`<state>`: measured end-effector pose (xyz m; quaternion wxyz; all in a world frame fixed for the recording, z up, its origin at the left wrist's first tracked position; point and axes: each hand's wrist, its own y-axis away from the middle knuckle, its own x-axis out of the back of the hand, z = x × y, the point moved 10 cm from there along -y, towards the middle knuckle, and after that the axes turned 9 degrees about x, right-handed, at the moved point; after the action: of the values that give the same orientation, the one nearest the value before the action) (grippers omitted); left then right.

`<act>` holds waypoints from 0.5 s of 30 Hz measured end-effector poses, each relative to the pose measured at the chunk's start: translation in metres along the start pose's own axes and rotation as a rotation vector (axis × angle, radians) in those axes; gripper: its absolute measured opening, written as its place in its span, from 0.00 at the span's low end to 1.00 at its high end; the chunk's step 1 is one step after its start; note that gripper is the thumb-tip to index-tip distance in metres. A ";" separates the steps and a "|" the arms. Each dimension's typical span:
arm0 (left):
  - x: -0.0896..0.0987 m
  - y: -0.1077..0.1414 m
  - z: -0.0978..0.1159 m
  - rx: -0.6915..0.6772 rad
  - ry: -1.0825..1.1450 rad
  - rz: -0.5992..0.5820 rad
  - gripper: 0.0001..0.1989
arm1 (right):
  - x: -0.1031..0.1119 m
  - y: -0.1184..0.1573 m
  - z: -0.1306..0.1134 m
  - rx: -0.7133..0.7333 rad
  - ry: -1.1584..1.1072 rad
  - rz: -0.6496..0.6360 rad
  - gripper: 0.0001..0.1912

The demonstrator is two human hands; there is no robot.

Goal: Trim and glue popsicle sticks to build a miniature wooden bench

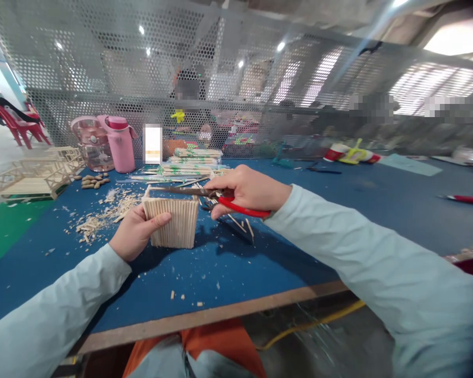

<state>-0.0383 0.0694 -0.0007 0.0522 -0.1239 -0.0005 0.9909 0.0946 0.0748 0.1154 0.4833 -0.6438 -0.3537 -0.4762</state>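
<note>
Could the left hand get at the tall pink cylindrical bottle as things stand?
Probably not without letting go: the left hand grips the pale panel of wooden sticks. Otherwise the way looks free, with low, pale wood scraps lying before the pink bottle.

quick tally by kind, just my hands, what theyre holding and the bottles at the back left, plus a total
Hands: 2, left hand and right hand
Stick panel in the left: 1
Red-handled tool in the right: 1
Bottles: 2, see-through bottle and pink bottle
Total: 6
</note>
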 end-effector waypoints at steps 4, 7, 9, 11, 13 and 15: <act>0.002 -0.001 0.000 0.001 -0.013 0.007 0.13 | 0.009 0.013 0.018 -0.178 -0.015 0.120 0.32; 0.002 0.000 -0.001 0.003 -0.006 0.008 0.13 | 0.003 0.018 0.012 -0.203 0.029 -0.013 0.31; 0.001 0.000 -0.002 0.001 -0.003 -0.003 0.13 | 0.002 0.019 0.002 -0.183 0.070 -0.100 0.29; -0.001 0.001 0.000 -0.012 -0.006 -0.019 0.12 | 0.002 0.016 -0.007 -0.158 0.111 -0.142 0.28; -0.003 0.001 0.001 -0.027 -0.008 -0.033 0.11 | 0.004 0.012 -0.015 -0.132 0.150 -0.149 0.27; -0.006 0.001 0.004 -0.043 -0.004 -0.045 0.13 | 0.003 0.007 -0.019 -0.110 0.178 -0.150 0.27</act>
<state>-0.0338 0.0678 0.0043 0.0717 -0.1227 -0.0247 0.9895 0.0970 0.0546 0.1181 0.4399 -0.5962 -0.3300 -0.5849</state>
